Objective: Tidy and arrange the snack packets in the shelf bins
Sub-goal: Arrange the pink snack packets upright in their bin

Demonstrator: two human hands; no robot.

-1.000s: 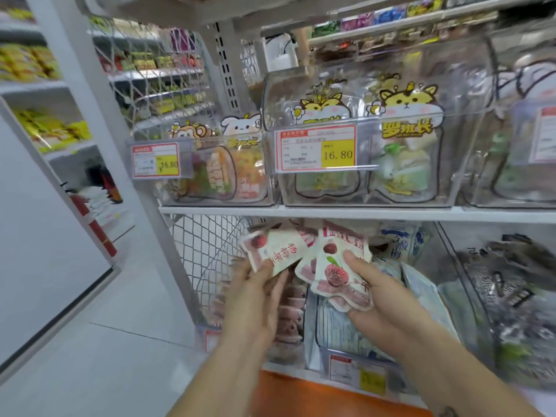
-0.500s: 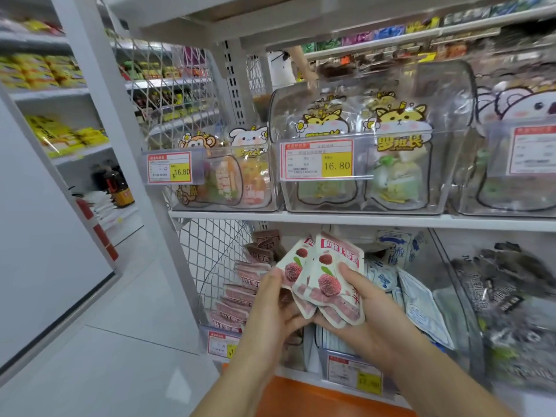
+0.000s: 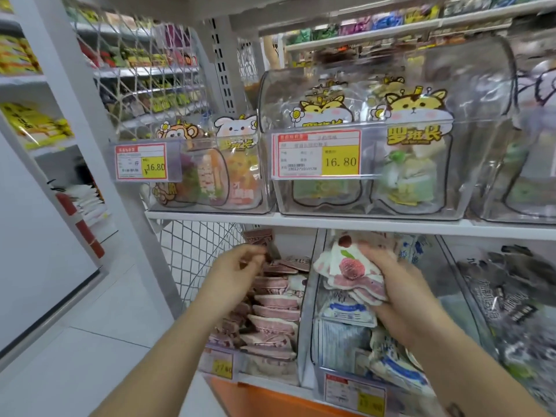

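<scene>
Right hand (image 3: 400,293) grips lychee packets (image 3: 349,269); left hand (image 3: 240,267), grip unclear, at stacked packets (image 3: 276,303) ahead: best slotted upright, edges aligned

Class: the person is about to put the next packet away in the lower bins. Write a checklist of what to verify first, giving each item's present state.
1. Right hand grips the bundle of pink fruit packets securely: ok.
2. Left hand is free to take a packet: cannot tell; its curled fingers blur against the stack.
3. Left bin holds matching pink-edged packets: ok.
4. The stack lies neat: not ok; packets sit at mixed angles.
5. The bundle is over its own bin: not ok; it hangs before the blue-and-white packets next door.
</scene>
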